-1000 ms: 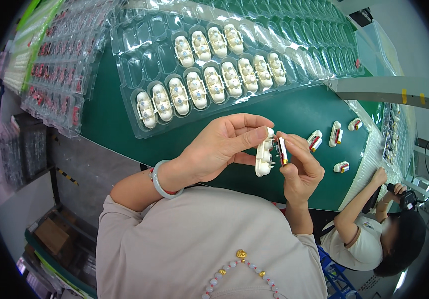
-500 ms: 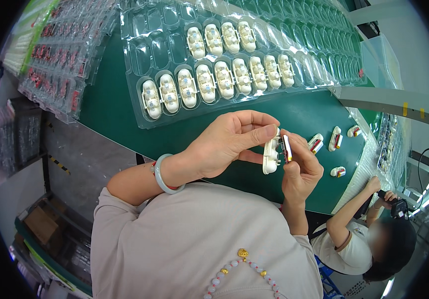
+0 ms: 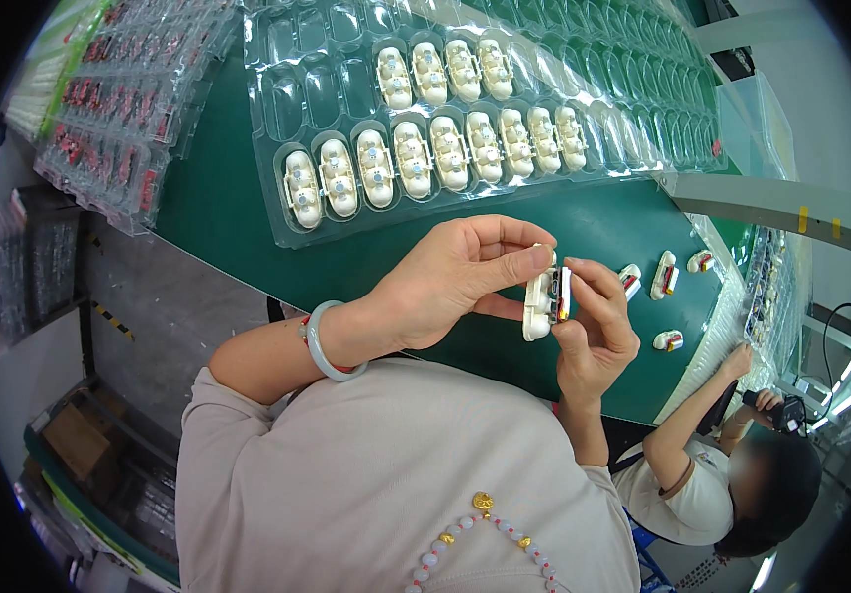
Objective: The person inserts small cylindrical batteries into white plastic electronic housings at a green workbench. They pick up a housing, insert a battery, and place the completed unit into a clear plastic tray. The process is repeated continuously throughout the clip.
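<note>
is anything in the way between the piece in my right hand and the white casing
Nothing visible stands between them. Your right hand holds the small module close beside the white casing in your left hand; whether they touch is unclear.

Room between tray [image 3: 292,104], left hand [image 3: 445,284]; grey bar [image 3: 771,206] right.

Clr tray [image 3: 322,96] is glossy plastic, wht casing [image 3: 534,308] smooth, prob. plastic too.
</note>
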`<action>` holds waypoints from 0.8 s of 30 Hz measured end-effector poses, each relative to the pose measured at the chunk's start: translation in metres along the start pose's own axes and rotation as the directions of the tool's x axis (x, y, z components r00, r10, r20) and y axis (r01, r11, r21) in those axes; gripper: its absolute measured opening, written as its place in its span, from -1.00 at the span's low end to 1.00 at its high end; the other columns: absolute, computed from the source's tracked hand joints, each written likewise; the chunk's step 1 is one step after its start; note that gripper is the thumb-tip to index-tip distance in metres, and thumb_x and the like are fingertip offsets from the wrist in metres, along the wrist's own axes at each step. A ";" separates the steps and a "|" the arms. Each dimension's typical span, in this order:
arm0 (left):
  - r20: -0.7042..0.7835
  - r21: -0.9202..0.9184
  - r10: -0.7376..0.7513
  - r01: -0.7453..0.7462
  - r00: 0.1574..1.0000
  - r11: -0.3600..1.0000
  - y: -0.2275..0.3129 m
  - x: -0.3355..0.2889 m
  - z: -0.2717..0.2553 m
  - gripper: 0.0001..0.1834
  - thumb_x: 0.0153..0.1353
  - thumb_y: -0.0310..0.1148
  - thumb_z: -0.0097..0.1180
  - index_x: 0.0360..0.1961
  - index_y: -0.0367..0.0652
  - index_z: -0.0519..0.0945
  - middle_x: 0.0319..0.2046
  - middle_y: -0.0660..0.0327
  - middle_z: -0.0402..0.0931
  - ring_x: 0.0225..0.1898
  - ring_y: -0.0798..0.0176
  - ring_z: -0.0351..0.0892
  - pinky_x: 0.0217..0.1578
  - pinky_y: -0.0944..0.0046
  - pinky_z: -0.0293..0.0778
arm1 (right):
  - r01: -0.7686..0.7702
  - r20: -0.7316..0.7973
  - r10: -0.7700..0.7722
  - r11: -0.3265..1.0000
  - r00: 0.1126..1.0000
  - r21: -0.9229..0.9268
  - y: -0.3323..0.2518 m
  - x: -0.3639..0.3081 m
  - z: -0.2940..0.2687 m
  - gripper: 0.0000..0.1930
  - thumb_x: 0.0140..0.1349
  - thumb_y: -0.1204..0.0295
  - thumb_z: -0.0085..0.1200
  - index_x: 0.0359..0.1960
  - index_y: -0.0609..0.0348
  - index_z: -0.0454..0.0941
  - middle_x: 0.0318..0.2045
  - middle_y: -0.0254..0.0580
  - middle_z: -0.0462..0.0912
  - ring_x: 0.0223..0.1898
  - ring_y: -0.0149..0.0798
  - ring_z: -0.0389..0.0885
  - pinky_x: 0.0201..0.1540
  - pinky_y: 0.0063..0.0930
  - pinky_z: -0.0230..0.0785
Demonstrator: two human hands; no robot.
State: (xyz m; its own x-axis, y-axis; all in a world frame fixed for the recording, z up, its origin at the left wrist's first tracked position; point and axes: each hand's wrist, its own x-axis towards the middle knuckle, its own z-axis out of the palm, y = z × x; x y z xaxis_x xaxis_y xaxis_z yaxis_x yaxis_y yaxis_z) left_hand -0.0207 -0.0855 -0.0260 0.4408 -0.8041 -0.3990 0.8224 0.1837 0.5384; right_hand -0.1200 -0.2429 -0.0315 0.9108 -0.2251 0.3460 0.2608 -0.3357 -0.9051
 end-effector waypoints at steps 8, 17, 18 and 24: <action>0.045 0.052 0.135 -0.137 0.990 0.989 -0.005 -0.004 0.003 -0.51 0.22 -0.44 0.08 0.15 -0.31 0.29 -0.03 0.14 0.44 -0.05 0.33 0.49 -0.04 0.33 0.47 | 0.268 0.166 -0.217 0.870 0.962 -0.415 -0.006 0.007 -0.002 -0.56 -0.30 0.59 0.35 -0.24 0.23 0.58 -0.18 -0.10 0.58 -0.16 -0.09 0.50 -0.13 -0.32 0.37; 0.091 0.551 0.361 -0.349 0.928 0.758 -0.008 -0.006 0.006 -0.33 0.08 -0.65 0.14 0.22 -0.29 0.17 0.04 0.05 0.42 0.04 0.27 0.45 0.03 0.31 0.41 | -0.096 -0.056 0.099 0.994 0.993 0.056 -0.008 0.001 0.007 -0.18 -0.19 0.43 0.41 0.17 0.25 0.24 0.15 -0.01 0.31 0.04 -0.13 0.41 0.06 -0.31 0.29; 0.089 0.585 0.377 -0.354 0.922 0.730 -0.007 -0.007 0.007 -0.32 0.08 -0.64 0.14 0.23 -0.29 0.16 0.04 0.03 0.42 0.03 0.26 0.45 0.02 0.31 0.42 | -0.190 -0.003 0.195 0.957 0.981 0.218 -0.008 0.002 0.006 -0.17 -0.15 0.41 0.39 0.19 0.28 0.19 0.17 0.01 0.27 0.08 -0.14 0.38 0.09 -0.31 0.28; 0.280 0.775 0.508 -0.504 0.815 0.382 -0.018 -0.005 0.008 -0.27 -0.01 -0.60 0.22 0.22 -0.18 0.21 -0.09 0.14 0.56 -0.08 0.29 0.55 -0.08 0.34 0.46 | -0.491 0.223 0.439 0.747 0.870 0.447 -0.012 -0.002 0.004 -0.37 0.07 0.53 0.21 0.18 0.36 0.19 0.07 -0.01 0.40 0.04 -0.27 0.44 0.12 -0.37 0.30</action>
State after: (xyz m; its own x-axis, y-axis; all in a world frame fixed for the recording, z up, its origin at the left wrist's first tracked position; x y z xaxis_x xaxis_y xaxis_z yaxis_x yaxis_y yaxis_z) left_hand -0.0403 -0.0893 -0.0278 0.6765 -0.7197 0.1563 -0.1868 0.0376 0.9817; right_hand -0.1237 -0.2350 -0.0225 0.9786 -0.1397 -0.1514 -0.1097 0.2687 -0.9570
